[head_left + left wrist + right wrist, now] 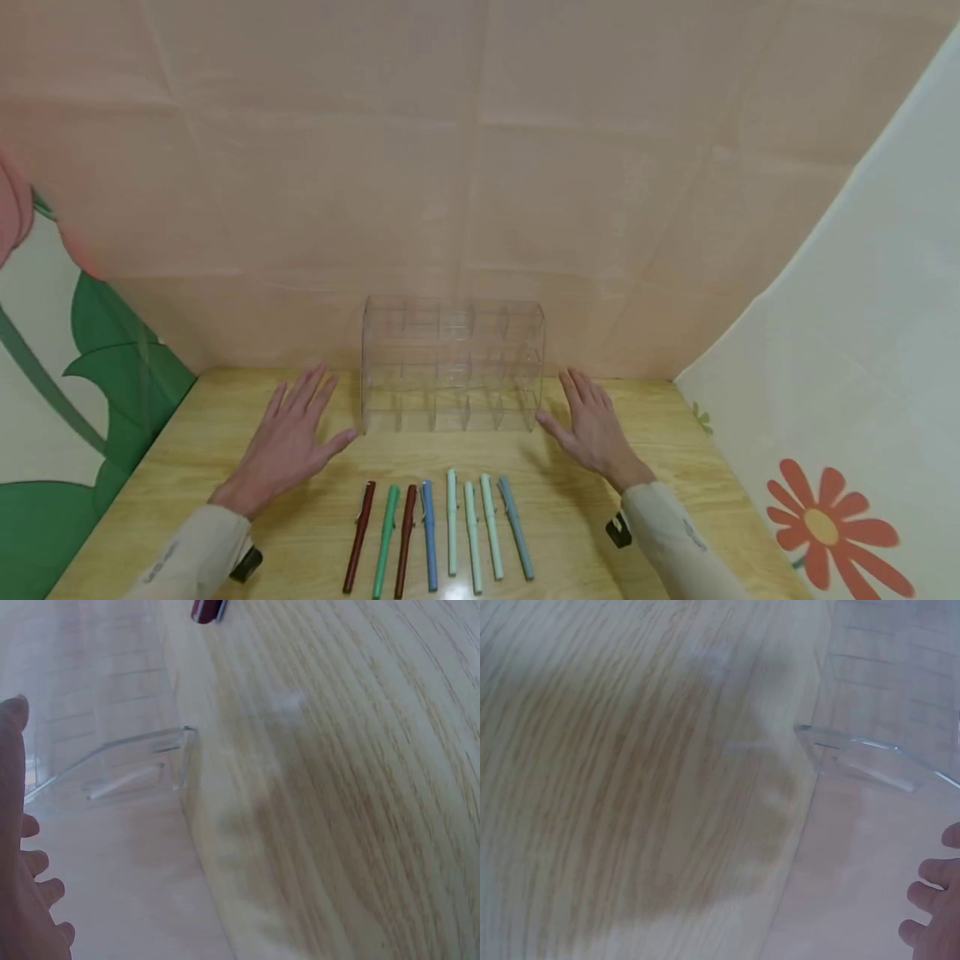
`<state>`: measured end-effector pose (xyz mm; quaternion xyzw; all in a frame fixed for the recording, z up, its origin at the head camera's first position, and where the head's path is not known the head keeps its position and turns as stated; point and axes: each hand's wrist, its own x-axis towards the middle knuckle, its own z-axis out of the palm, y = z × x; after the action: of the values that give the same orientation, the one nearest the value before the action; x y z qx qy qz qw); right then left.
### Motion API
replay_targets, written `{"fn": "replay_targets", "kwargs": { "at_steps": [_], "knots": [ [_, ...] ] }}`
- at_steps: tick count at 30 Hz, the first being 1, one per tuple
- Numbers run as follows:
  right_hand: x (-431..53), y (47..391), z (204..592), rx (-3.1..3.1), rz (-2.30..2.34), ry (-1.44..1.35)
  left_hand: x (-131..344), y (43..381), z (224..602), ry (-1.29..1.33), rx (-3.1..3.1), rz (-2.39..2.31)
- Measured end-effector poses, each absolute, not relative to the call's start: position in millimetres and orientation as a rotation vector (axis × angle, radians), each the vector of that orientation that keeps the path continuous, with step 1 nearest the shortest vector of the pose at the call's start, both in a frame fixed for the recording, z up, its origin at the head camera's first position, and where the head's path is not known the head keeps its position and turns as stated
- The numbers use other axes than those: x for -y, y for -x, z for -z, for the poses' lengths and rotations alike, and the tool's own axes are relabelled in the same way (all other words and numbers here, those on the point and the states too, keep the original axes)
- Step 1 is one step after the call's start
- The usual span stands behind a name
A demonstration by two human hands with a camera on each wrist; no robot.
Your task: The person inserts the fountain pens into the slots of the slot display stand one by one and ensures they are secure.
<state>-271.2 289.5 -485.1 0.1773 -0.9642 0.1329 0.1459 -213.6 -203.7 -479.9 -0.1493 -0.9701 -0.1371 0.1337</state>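
A clear plastic organizer (pixel 453 387) with three tiers of small compartments stands upright at the back of the table. To its left my left hand (pixel 288 442) hovers with fingers spread and straight, holding nothing. My right hand (pixel 594 429) mirrors it on the other side, fingers straight, its thumb tip close to the organizer's right edge. In front lies a row of several pens: two dark red ones, the outer one (pixel 360 537) leftmost, a green pen (pixel 386 542), a blue pen (pixel 429 537), several pale mint pens (pixel 452 523) and a grey-blue pen (pixel 516 527) at the right end.
The wooden table (pixel 652 467) ends at a peach cloth backdrop (pixel 465 167) right behind the organizer. Floral cloth (pixel 862 375) borders the right side, and leaf-patterned cloth (pixel 127 358) the left. Each wrist wears a small black device (pixel 619 530) at the cuff.
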Motion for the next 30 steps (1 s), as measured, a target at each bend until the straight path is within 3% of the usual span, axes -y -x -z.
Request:
{"fn": "replay_targets", "kwargs": {
  "at_steps": [30],
  "knots": [
    [-298.3, 269.5, 484.8, 2.762, -0.377, -0.501, 201.7, 213.4, 482.5, 0.440, 2.777, 0.395]
  ]
}}
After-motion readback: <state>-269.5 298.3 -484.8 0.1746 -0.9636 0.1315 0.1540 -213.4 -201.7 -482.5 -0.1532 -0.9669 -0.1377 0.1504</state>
